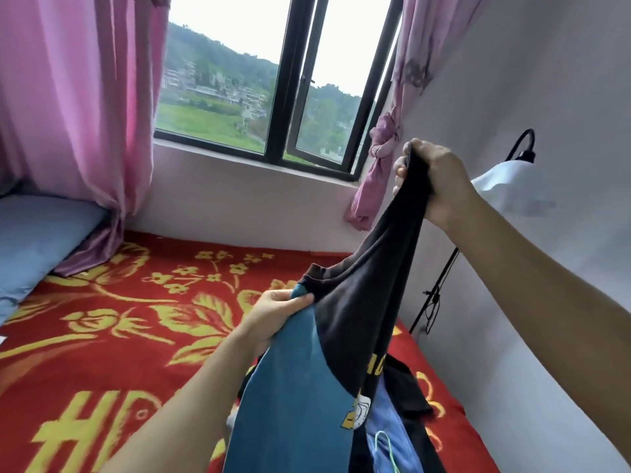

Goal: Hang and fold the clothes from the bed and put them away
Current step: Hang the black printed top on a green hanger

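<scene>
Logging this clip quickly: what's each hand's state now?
Left hand: grips the shirt, blue part.
Right hand: grips the shirt, black end, raised.

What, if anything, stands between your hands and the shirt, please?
Nothing visible: the left hand grips the shirt at its teal panel and the right hand holds its black end raised. Its lower part hangs over other clothes on the bed.

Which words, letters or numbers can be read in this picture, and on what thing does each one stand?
"H": big yellow letter on the red blanket; the next letter is blurred, maybe P or D, and the left forearm hides the rest.
Yellow print on the black and blue shirt: creased and blurred, unreadable.
White badge below it: too blurred to read.
No numbers can be seen.
</scene>
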`<state>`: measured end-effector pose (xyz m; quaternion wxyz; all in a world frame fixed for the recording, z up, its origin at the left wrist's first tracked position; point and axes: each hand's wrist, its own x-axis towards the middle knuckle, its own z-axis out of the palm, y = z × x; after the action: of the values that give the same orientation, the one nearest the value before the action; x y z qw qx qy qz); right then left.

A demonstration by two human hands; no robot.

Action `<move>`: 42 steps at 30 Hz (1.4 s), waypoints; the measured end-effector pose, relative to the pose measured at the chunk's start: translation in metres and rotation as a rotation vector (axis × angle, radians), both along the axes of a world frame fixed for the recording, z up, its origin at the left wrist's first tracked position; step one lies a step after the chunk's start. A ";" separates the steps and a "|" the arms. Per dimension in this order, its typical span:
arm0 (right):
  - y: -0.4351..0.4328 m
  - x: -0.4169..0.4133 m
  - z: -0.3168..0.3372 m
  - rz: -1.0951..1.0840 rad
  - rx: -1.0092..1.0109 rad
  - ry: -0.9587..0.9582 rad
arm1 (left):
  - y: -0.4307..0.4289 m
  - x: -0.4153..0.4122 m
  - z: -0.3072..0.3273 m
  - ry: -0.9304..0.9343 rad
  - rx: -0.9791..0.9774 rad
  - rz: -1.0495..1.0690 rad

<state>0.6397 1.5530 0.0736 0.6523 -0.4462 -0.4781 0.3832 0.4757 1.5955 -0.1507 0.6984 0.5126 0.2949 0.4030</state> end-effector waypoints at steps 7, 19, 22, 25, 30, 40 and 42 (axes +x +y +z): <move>0.011 0.065 -0.096 -0.348 -0.166 -0.096 | 0.015 -0.079 -0.007 -0.155 0.015 0.301; -0.012 0.095 -0.388 -0.449 -0.724 -0.558 | -0.041 -0.061 -0.187 0.367 -0.402 0.459; -0.043 0.098 -0.445 -0.442 -0.861 -0.505 | -0.070 -0.055 -0.224 0.425 -0.531 0.478; -0.069 0.102 -0.479 -0.455 -0.928 -0.454 | -0.097 -0.043 -0.249 0.486 -0.598 0.467; -0.106 0.112 -0.513 -0.425 -1.026 -0.320 | -0.121 -0.024 -0.265 0.595 -0.632 0.507; -0.117 0.142 -0.561 -0.226 -1.147 -0.384 | -0.139 0.001 -0.275 0.710 -0.629 0.440; -0.117 0.147 -0.570 -0.194 -1.182 -0.420 | -0.138 0.007 -0.272 0.711 -0.595 0.456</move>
<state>0.7867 1.4358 -0.4962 0.2198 -0.8379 -0.2611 0.4259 0.4831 1.4576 -0.4230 0.5650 0.3197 0.7202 0.2447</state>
